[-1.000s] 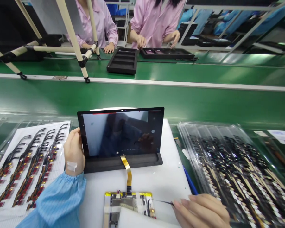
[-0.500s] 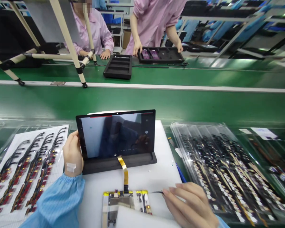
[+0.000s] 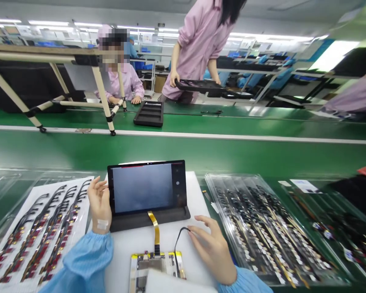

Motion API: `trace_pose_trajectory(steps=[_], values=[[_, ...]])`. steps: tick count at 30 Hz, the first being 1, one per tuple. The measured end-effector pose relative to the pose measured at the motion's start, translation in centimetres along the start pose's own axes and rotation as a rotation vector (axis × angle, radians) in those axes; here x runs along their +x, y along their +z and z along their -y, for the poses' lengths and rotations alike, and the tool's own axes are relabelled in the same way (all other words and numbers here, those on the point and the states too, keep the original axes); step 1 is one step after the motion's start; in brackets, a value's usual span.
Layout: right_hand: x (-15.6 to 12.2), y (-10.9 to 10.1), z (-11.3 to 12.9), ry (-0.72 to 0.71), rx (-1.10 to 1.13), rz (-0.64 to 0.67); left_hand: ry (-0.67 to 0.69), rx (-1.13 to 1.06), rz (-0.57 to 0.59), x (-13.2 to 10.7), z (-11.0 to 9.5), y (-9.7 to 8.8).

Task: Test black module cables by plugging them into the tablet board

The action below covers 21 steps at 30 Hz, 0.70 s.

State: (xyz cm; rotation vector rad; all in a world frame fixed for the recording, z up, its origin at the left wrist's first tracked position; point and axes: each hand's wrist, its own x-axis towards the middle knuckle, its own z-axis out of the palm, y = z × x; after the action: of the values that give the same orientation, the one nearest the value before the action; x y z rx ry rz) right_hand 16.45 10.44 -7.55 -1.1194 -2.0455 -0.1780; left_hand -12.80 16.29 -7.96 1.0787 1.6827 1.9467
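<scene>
A black-framed tablet display panel (image 3: 143, 187) stands tilted back in a black foam stand (image 3: 149, 221). My left hand (image 3: 99, 202) is at its left side, fingers spread, with the fingertips at the panel's edge. A yellow flat flex cable (image 3: 154, 230) runs down from the panel to a circuit board on a battery (image 3: 154, 264). My right hand (image 3: 212, 249) is to the right of that cable, fingers apart. A thin black wire (image 3: 177, 246) curves up from the board, and its tip meets my right forefinger. A white sheet (image 3: 178, 283) covers the board's lower end.
Black cable assemblies with red parts lie on a white sheet (image 3: 39, 232) at left. A clear plastic tray of cables (image 3: 262, 232) sits at right. Beyond the green conveyor (image 3: 183, 150), a standing co-worker (image 3: 198, 49) holds a black tray (image 3: 198, 84). Another black tray (image 3: 148, 114) lies on the belt.
The view has tilted up. My right hand has moved left, toward the panel, and its fingers have spread. My left fingers have opened. The co-worker has lifted the black tray off the belt.
</scene>
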Motion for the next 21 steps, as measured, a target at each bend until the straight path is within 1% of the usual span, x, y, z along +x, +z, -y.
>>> trace_pose_trajectory(steps=[2,5,7,8,13,16,18,21], values=[[-0.1,0.2,0.0,0.001,0.006,0.023,0.057,0.043,-0.014,-0.2,-0.4,-0.1],[-0.1,0.4,-0.1,0.015,0.011,0.049,0.184,0.186,-0.018,-0.6,-0.6,-0.1],[-0.2,0.4,-0.1,0.019,0.004,0.045,0.255,0.267,-0.004,-0.7,-0.6,-0.1],[-0.2,0.5,-0.2,0.018,0.002,0.039,0.268,0.284,0.005,-0.8,-0.5,0.0],[-0.1,0.3,-0.3,-0.007,0.009,0.005,0.216,0.251,0.052,-0.8,-0.1,0.0],[0.5,0.1,0.1,-0.084,0.000,-0.001,0.181,0.218,0.065,-0.8,0.1,0.0],[1.2,0.1,0.6,-0.166,-0.018,0.038,0.162,0.195,0.068,-0.8,0.2,-0.1],[2.5,0.6,1.4,-0.277,-0.047,0.142,0.136,0.169,0.073,-0.7,0.4,0.0]])
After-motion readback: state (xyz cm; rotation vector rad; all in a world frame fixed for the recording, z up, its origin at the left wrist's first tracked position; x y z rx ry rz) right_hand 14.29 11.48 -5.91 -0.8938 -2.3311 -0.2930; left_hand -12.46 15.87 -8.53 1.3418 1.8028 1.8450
